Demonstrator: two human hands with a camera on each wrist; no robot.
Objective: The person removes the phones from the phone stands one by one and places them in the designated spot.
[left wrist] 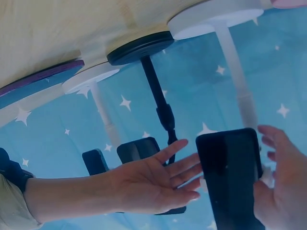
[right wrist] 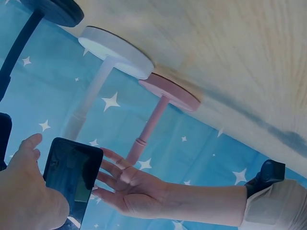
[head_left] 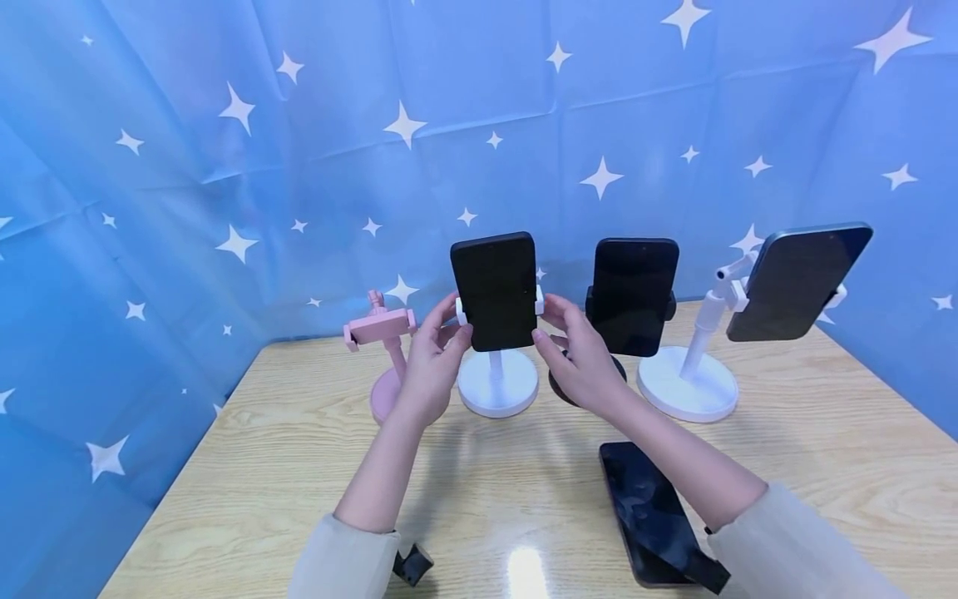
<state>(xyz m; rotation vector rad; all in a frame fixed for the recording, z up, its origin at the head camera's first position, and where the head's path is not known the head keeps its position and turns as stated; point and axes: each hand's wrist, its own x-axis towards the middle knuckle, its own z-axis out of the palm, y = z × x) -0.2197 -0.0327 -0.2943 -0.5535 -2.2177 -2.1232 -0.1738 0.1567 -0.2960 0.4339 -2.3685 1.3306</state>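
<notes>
A black phone [head_left: 496, 291] stands upright in the clamp of a white phone stand [head_left: 498, 395], its dark screen facing me. My left hand [head_left: 430, 370] is at the phone's left edge, fingers by the white clamp arm [head_left: 460, 312] and thumb near the lower corner. At the opposite edge is my right hand [head_left: 586, 359], with fingertips beside the other clamp arm. Fingers of the right hand [left wrist: 158, 179] look extended in the left wrist view. The right wrist view shows the left hand [right wrist: 134, 187] with loose, spread fingers along the phone's edge [right wrist: 72, 172].
A pink stand [head_left: 386, 391] is on the left. To the right, a black stand holds another phone [head_left: 634, 291], and a second white stand [head_left: 688, 391] holds a tilted phone [head_left: 797, 283]. One more phone [head_left: 647, 507] lies on the wooden table [head_left: 247, 482] under my right forearm.
</notes>
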